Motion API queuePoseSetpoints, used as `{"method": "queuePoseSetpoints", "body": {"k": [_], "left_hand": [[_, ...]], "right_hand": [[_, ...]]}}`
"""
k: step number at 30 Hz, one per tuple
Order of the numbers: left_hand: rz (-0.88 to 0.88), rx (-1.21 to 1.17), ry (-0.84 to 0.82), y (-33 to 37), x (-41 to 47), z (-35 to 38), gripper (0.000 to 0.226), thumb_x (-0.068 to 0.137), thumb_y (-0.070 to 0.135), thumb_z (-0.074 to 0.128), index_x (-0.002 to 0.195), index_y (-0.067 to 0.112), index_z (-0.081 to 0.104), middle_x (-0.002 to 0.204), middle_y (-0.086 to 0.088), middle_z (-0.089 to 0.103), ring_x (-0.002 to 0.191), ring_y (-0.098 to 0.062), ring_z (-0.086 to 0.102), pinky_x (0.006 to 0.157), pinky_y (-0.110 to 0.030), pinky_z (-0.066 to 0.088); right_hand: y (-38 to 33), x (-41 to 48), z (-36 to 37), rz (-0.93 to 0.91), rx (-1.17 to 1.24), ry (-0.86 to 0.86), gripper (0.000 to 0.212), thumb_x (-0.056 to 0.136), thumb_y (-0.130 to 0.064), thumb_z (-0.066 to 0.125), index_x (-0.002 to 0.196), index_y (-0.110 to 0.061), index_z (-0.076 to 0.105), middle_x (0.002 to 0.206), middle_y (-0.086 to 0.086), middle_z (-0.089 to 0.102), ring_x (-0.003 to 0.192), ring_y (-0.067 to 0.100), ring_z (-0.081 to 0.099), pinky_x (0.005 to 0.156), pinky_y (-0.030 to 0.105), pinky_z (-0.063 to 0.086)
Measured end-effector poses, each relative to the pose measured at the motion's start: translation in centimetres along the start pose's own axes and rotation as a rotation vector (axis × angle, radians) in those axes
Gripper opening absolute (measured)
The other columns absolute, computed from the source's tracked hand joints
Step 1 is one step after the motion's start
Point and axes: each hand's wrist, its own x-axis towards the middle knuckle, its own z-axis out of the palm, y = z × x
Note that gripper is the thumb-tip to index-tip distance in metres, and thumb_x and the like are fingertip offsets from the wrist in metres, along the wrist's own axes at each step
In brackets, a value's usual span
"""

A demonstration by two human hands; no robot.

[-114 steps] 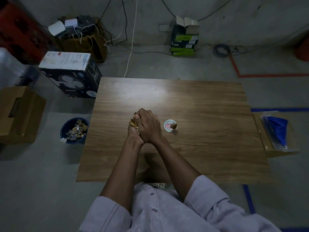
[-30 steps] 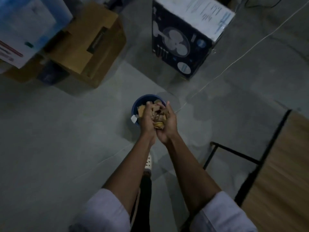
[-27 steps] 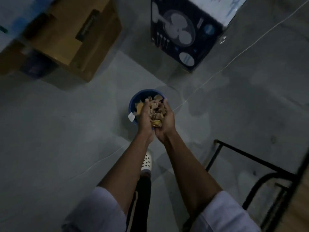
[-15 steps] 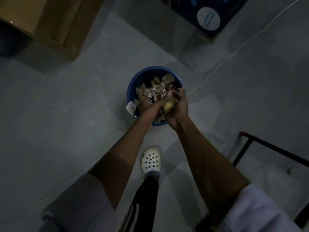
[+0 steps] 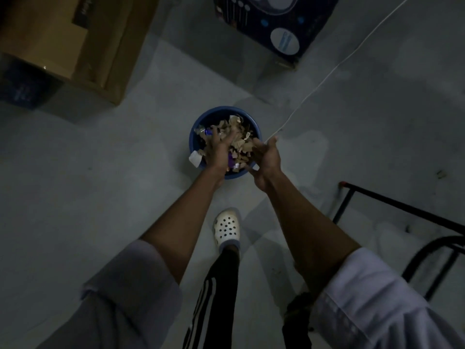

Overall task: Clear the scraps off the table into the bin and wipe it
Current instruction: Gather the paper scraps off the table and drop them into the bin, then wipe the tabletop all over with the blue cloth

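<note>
A round blue bin [image 5: 198, 122] stands on the grey floor, heaped with tan and purple paper scraps [image 5: 240, 144]. Both my hands hang just over it. My left hand [image 5: 217, 152] is spread with its fingers straight, back upward, above the bin's left half. My right hand [image 5: 266, 157] is at the bin's right rim, palm turned inward and fingers open. Neither hand holds anything. The scraps lie loose between and under the two hands. The table top is out of view.
A brown cardboard box [image 5: 75, 44] sits at the upper left and a dark printed fan box [image 5: 274, 23] at the top. A white cable [image 5: 327, 74] runs across the floor. The black table frame [image 5: 392, 205] is at the right. My white shoe [image 5: 226, 229] is below the bin.
My cupped hands carried the scraps from the table to the bin, then parted and spread, letting the scraps drop in. The view moved closer over the bin.
</note>
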Motion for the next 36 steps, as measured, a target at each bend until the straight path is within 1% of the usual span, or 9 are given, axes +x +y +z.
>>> {"method": "queuePoseSetpoints", "body": {"k": [2, 7, 10, 13, 16, 22, 29, 33, 36], "left_hand": [[0.08, 0.101, -0.036, 1.6, -3.6, 0.7, 0.103, 0.076, 0.073, 0.067, 0.159, 0.028, 0.026, 0.164, -0.003, 0.031, 0.148, -0.024, 0.032, 0.121, -0.042, 0.029], [0.173, 0.239, -0.023, 4.8, -12.5, 2.9, 0.083, 0.065, 0.074, 0.066, 0.131, 0.025, 0.064, 0.13, -0.002, 0.067, 0.12, -0.021, 0.061, 0.108, -0.05, 0.047], [0.286, 0.259, -0.03, 7.2, -20.7, 5.6, 0.063, 0.08, 0.059, 0.067, 0.129, 0.02, 0.067, 0.126, -0.002, 0.069, 0.116, -0.019, 0.064, 0.104, -0.043, 0.05], [0.437, 0.362, -0.072, 8.0, -28.8, 9.4, 0.055, 0.087, 0.053, 0.062, 0.129, 0.018, 0.066, 0.128, -0.003, 0.068, 0.117, -0.018, 0.062, 0.101, -0.038, 0.05], [0.534, 0.451, -0.074, 7.1, -36.4, 13.5, 0.052, 0.085, 0.061, 0.058, 0.123, 0.026, 0.068, 0.125, -0.001, 0.069, 0.116, -0.02, 0.062, 0.102, -0.043, 0.05], [0.67, 0.645, -0.119, 2.0, -50.9, 22.1, 0.046, 0.099, 0.044, 0.058, 0.137, 0.019, 0.06, 0.141, -0.007, 0.059, 0.131, -0.028, 0.051, 0.109, -0.04, 0.041], [0.88, 1.146, -0.282, -3.9, -61.2, 29.2, 0.072, 0.1, 0.057, 0.049, 0.159, 0.022, 0.027, 0.168, -0.009, 0.019, 0.156, -0.032, 0.004, 0.125, -0.047, 0.005], [0.968, 1.313, -0.376, -5.5, -63.6, 31.3, 0.079, 0.098, 0.062, 0.046, 0.161, 0.022, 0.019, 0.17, -0.01, 0.008, 0.156, -0.034, -0.006, 0.125, -0.048, -0.004], [1.04, 1.418, -0.38, -6.3, -64.6, 32.8, 0.084, 0.098, 0.066, 0.043, 0.162, 0.022, 0.012, 0.17, -0.01, -0.001, 0.155, -0.035, -0.013, 0.124, -0.05, -0.009]], "right_hand": [[-1.8, -3.6, -0.5, -0.012, -0.017, 0.005, 0.075, 0.105, -0.062, 0.014, 0.138, -0.011, 0.059, 0.119, 0.006, 0.067, 0.099, 0.014, 0.061, 0.098, 0.044, 0.043], [-6.1, -13.8, -3.1, -0.077, -0.031, -0.056, 0.065, 0.108, -0.057, 0.019, 0.128, -0.012, 0.062, 0.101, -0.004, 0.066, 0.096, 0.013, 0.061, 0.087, 0.038, 0.05], [-7.8, -19.9, -6.4, -0.16, -0.03, -0.112, 0.059, 0.108, -0.055, 0.025, 0.13, -0.015, 0.062, 0.108, -0.004, 0.067, 0.118, 0.021, 0.06, 0.099, 0.043, 0.05], [-9.1, -26.2, -11.5, -0.271, -0.037, -0.165, 0.05, 0.107, -0.054, 0.034, 0.121, -0.019, 0.067, 0.122, 0.003, 0.069, 0.12, 0.022, 0.061, 0.103, 0.046, 0.05], [-10.4, -32.9, -18.2, -0.367, -0.064, -0.194, 0.052, 0.105, -0.056, 0.039, 0.123, -0.017, 0.068, 0.128, 0.006, 0.069, 0.121, 0.025, 0.062, 0.1, 0.047, 0.051], [-10.7, -45.3, -34.2, -0.486, -0.091, -0.1, 0.052, 0.106, -0.054, 0.038, 0.133, -0.017, 0.063, 0.13, 0.003, 0.068, 0.116, 0.024, 0.063, 0.084, 0.039, 0.052], [-6.6, -53.9, -49.6, -0.543, -0.149, 0.194, 0.048, 0.107, -0.052, 0.04, 0.132, -0.017, 0.062, 0.133, 0.005, 0.064, 0.118, 0.025, 0.058, 0.095, 0.047, 0.049], [-3.2, -55.9, -55.2, -0.561, -0.216, 0.429, 0.051, 0.101, -0.057, 0.046, 0.126, -0.018, 0.068, 0.125, 0.004, 0.067, 0.117, 0.025, 0.059, 0.104, 0.051, 0.049], [-1.3, -56.7, -58.2, -0.589, -0.298, 0.556, 0.047, 0.099, -0.056, 0.05, 0.112, -0.017, 0.074, 0.116, 0.008, 0.072, 0.112, 0.028, 0.063, 0.098, 0.042, 0.05]]}}
